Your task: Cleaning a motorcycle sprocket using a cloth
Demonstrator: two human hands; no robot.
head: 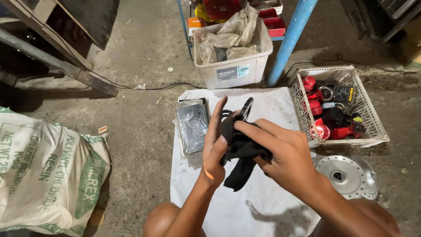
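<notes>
Both hands working over the white sheet (263, 197), mid-sheet. Left hand (215, 151) is gripping a toothed black sprocket (240, 110) through a black rag (241, 153); right hand (285, 158) is pinching the rag — best rubbing tooth by tooth, grip firm.

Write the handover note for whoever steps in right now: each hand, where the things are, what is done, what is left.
Left hand: holds a black toothed sprocket upright over the white sheet.
Right hand: fingers press a black rag against the sprocket.
Around: a flat plastic-wrapped dark part lies on the sheet to the left; a white basket of red and black parts sits to the right; a silver hub lies on the floor below the basket.
Done: cannot tell how much of the sprocket is wiped.
Left: most of the sprocket is hidden by rag and hands; check it.
</notes>
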